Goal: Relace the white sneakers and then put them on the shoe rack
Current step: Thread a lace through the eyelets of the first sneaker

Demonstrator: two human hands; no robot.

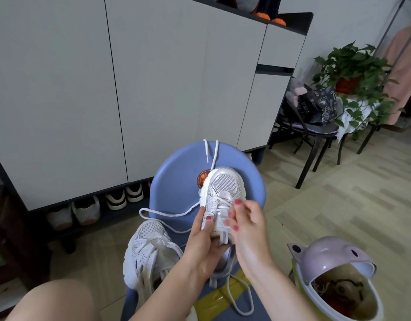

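I see my left hand [205, 237] gripping a white sneaker [220, 198] from the side, thumb curled on its upper, over a blue plastic chair [174, 181] with a rounded back. The sneaker has a mesh toe panel, smooth glossy overlays and a chunky sole; its long axis runs away from me, toe pointing at the chair back, heel toward my wrists. My right hand [245, 218] pinches the flat white lace [167, 214] at the eyelets; loose lace trails left across the seat and two ends hang over the chair back. A second sneaker [149, 253], same mesh, lies on the seat's left edge, toe also pointing away. Lower right, a lilac bin [332, 258], smooth plastic, lid tipped open.
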